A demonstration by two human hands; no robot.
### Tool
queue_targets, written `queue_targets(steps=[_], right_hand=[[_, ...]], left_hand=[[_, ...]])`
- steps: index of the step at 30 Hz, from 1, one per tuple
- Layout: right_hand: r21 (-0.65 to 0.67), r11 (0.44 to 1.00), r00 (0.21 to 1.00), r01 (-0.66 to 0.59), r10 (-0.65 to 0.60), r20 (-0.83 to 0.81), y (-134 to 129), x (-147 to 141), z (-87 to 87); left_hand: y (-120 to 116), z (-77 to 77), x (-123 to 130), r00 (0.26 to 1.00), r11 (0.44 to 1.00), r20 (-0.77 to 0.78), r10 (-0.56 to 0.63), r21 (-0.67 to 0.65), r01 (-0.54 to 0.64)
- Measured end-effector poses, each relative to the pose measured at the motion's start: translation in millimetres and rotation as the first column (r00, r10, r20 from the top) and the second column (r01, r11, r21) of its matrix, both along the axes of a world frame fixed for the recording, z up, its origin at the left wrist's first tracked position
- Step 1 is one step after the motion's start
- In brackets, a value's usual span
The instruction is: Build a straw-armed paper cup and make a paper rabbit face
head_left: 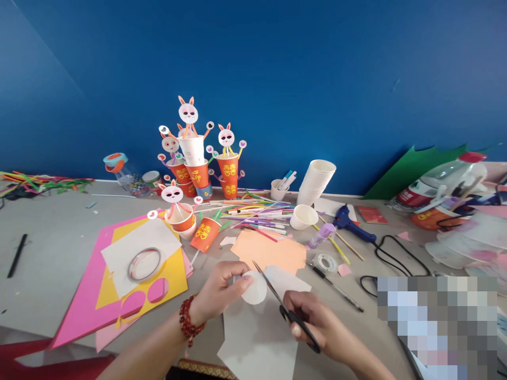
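Against a deep blue wall, you hold a round white paper disc and black-handled metal scissors above a cluttered grey tabletop.

Your left hand, a dark red beaded bracelet at its wrist, pinches the disc's left side between thumb and forefinger, while your right hand is closed around the scissors' handles; the blades slant along the disc's right edge, though whether they touch it cannot be told. Below the disc lies a large white paper sheet, with a pale orange paper sheet just beyond. Farther back, thin multicoloured sticks lie heaped near red paper cups with rabbit-faced figures; to your right, a blue glue gun rests near a leaning stack of white paper cups.
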State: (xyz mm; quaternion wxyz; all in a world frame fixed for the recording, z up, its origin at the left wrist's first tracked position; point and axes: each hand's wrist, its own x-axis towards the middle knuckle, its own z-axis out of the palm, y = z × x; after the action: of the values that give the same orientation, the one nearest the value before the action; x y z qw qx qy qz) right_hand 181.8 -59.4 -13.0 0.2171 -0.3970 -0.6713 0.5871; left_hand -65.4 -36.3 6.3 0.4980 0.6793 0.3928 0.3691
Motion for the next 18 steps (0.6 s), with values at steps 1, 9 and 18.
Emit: queue_targets(steps=[1, 9, 18], right_hand=[[-0.004, 1.0, 1.0, 0.002, -0.002, -0.001, -0.1, -0.1, -0.1], [0.031, 0.999, 1.0, 0.01, -0.01, 0.013, 0.4, -0.8, 1.5], [0.018, 1.0, 1.0, 0.011, -0.012, 0.018, -0.2, 0.3, 2.1]], left_hand=[[0.0, -0.2, 0.0, 1.0, 1.0, 0.002, 0.001, -0.001, -0.001], [-0.1, 0.1, -0.1, 1.0, 1.0, 0.011, 0.018, -0.015, -0.018], [0.3, -0.4, -0.1, 0.999, 0.999, 0.044, 0.031, -0.034, -0.03]])
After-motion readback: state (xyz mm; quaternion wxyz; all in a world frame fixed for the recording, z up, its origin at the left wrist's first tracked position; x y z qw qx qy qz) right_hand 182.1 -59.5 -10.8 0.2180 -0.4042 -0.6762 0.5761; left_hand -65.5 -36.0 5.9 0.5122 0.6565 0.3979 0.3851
